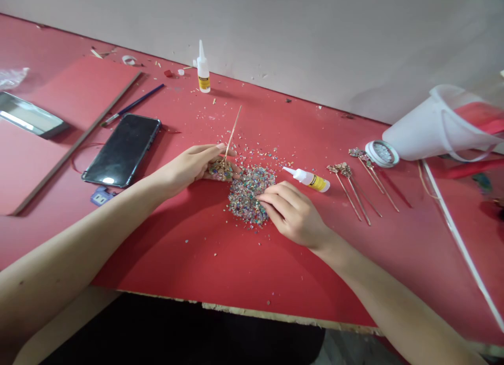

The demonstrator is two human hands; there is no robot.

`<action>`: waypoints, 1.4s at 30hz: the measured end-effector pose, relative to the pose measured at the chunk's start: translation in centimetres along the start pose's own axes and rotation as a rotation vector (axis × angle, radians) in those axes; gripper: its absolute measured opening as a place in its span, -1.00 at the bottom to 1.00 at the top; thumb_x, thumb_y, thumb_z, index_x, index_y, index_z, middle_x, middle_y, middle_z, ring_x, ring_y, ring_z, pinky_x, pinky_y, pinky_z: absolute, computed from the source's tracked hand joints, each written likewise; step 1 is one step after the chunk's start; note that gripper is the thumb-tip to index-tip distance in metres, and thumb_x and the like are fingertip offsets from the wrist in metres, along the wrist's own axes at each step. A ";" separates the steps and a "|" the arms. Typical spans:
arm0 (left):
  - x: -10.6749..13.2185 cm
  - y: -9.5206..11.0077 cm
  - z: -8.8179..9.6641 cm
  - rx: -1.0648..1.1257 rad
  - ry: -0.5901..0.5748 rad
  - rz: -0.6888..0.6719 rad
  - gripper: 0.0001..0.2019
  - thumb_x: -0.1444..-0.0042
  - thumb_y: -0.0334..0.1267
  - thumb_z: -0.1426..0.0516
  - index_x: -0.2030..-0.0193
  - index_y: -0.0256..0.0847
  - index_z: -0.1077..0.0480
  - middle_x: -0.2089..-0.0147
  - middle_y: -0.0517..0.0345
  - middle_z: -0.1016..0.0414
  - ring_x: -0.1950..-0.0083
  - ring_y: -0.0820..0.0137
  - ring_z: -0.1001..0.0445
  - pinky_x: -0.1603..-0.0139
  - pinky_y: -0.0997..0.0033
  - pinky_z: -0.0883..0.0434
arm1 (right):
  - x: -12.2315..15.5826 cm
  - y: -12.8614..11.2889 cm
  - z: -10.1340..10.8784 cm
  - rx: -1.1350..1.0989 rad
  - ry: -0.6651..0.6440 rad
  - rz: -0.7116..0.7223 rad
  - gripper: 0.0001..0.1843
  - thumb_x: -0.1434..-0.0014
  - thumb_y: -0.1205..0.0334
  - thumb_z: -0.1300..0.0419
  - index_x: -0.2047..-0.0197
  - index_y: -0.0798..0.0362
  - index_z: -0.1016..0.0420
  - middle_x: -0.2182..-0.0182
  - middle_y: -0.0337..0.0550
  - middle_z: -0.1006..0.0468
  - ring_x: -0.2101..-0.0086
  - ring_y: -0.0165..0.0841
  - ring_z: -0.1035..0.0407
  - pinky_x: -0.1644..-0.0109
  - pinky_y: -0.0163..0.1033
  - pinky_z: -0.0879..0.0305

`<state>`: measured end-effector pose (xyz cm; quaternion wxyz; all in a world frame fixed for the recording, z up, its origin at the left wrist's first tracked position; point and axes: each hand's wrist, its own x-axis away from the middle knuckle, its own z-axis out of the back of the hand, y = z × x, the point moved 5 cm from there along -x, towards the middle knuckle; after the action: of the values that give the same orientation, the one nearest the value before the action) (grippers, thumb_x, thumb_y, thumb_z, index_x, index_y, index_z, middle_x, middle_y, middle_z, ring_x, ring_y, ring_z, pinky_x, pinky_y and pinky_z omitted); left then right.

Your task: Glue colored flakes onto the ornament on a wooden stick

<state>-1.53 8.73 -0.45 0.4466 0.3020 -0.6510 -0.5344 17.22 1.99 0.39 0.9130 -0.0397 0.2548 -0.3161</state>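
My left hand [197, 164] is closed on a gold hair stick [231, 135] by its decorated head, with the thin pin pointing up and away. A pile of small multicoloured chips [246, 191] lies on the red table [197, 249] right beside it. My right hand [289, 210] rests at the pile's right edge, fingers curled and pinched among the chips; what they hold is too small to see. A small glue bottle [309, 179] lies on its side just beyond my right hand.
Several finished hair sticks [362, 184] lie to the right, near a round lidded tin [381, 153] and a tipped white bucket [437, 126]. A dark phone [123, 149], a brush [132, 105], a red board [59, 123] and an upright glue bottle [203, 71] occupy the left and back.
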 end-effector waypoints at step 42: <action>0.0 -0.1 0.2 0.028 0.012 -0.004 -0.56 -0.23 -0.06 0.04 -0.08 -0.33 -0.37 0.18 -0.06 -0.59 0.28 0.41 -0.50 0.17 0.46 -0.41 | 0.5 1.4 0.9 -0.044 0.020 -0.118 -0.79 -0.14 0.46 -0.11 0.15 0.06 -0.39 0.29 -0.11 -0.47 0.25 -0.32 -0.35 0.09 -0.12 -0.35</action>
<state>-1.73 8.75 -0.56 0.4453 0.3124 -0.6551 -0.5243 18.77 2.79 0.64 0.8891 -0.0717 0.2682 -0.3639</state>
